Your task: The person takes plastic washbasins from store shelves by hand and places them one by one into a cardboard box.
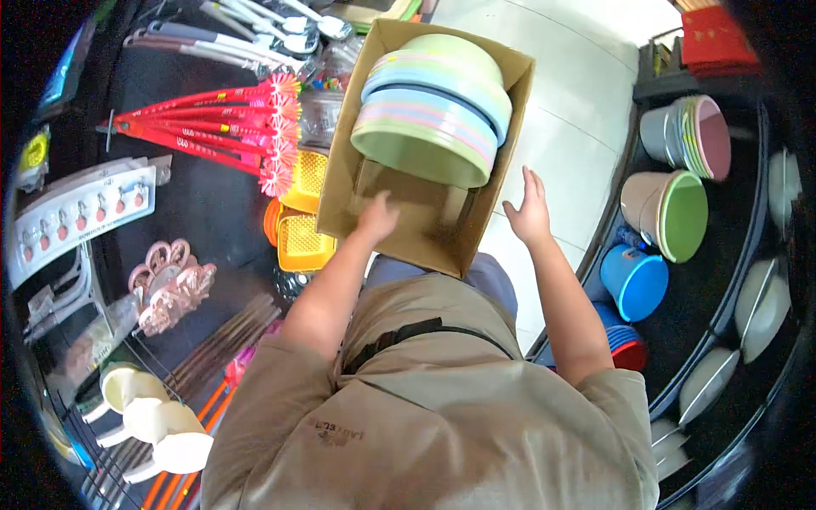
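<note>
An open cardboard box (337, 204) lies in front of my body, holding stacked pastel plastic basins (429, 127) in green, blue, pink and yellow. The stacks lean on their sides at the far end of the box, and its near end shows bare cardboard. My left hand (378, 218) reaches over the box's left edge, below the basins, with fingers loosely apart and nothing visible in it. Off the box's right side, my right hand (530, 210) hovers over the floor with its thumb and fingers spread, apart from the basins.
Red-handled brushes (200, 127), yellow baskets (306, 242), pink flower-shaped items (170, 285) and white dippers (157, 425) crowd the left display. Along the right shelf sit stacked buckets (680, 212) and a blue bucket (639, 285). Pale floor tiles (569, 110) run between.
</note>
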Demonstrator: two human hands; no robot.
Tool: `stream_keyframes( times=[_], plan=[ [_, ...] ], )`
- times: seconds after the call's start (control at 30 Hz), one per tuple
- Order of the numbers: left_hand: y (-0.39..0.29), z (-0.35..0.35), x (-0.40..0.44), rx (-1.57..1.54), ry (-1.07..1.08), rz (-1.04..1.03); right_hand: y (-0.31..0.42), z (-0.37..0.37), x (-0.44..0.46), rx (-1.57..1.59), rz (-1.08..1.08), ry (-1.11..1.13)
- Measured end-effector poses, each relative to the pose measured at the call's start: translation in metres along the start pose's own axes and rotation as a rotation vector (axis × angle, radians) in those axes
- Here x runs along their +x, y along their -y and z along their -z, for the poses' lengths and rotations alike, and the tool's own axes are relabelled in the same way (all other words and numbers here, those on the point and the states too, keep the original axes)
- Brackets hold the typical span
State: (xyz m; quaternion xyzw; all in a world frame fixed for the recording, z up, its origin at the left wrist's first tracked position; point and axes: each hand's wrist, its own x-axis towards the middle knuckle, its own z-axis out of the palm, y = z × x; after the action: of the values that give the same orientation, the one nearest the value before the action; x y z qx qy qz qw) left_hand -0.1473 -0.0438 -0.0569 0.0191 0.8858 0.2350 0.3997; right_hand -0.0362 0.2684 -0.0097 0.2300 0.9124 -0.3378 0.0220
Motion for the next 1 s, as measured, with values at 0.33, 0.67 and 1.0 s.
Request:
stream_keyframes(
  times=[0.33,0.67,1.0],
  plan=[
    [0.084,-0.007,-0.047,0.514,0.037,-0.524,-0.055,-0.074,-0.236,-0.053,-0.773,0.141],
    [0.113,0.031,-0.041,0.716,0.213,-0.699,-0.018,-0.139,-0.399,0.217,-1.191,-0.072],
    [0.042,0.010,-0.065,0.887,0.211,-0.920,0.023,-0.165,-0.442,0.507,-1.127,-0.413]
  ],
)
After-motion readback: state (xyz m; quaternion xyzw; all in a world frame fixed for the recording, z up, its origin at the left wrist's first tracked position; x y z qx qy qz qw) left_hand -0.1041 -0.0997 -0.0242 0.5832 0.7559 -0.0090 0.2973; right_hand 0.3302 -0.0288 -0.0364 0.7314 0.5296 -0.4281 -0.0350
